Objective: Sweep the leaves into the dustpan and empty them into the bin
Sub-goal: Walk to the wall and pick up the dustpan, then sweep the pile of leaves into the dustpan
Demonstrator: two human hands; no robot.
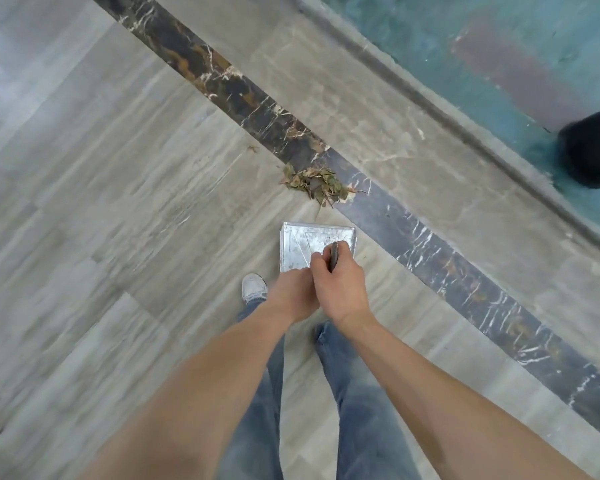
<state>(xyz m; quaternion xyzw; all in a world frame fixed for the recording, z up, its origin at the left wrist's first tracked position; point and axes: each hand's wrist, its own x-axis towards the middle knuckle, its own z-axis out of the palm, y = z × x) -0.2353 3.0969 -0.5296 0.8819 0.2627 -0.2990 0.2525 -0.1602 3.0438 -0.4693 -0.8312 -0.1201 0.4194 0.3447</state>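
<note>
A: From the head camera we look straight down at our own two bare arms. What have we got in hand?

B: Our right hand [340, 285] is curled round a dark handle [334, 256], gripping it firmly. Our left hand [293, 296] sits just beside it, touching it at nine o'clock, fingers bent down; we cannot tell what it holds, since the right hand covers its fingertips.

A: And the dustpan?

B: The metal dustpan [305, 244] lies directly beyond our hands, at twelve o'clock from them, its open edge facing away from us. Whether it rests on the floor or hangs above it, we cannot tell.

A: Where are the leaves?

B: The pile of dry leaves [314, 183] lies on the floor at twelve o'clock from the dustpan, near it but apart, partly on the dark marble strip [257, 109] that runs diagonally across the grey floor [118, 188]. One stray leaf [253, 148] sits at ten o'clock from the pile.

A: Anything else?

B: Our white shoe [254, 287] shows at nine o'clock from the left hand, above our blue jeans [361, 410]. A black object [591, 150], blurred, stands at three o'clock on the teal surface [465, 64].
</note>
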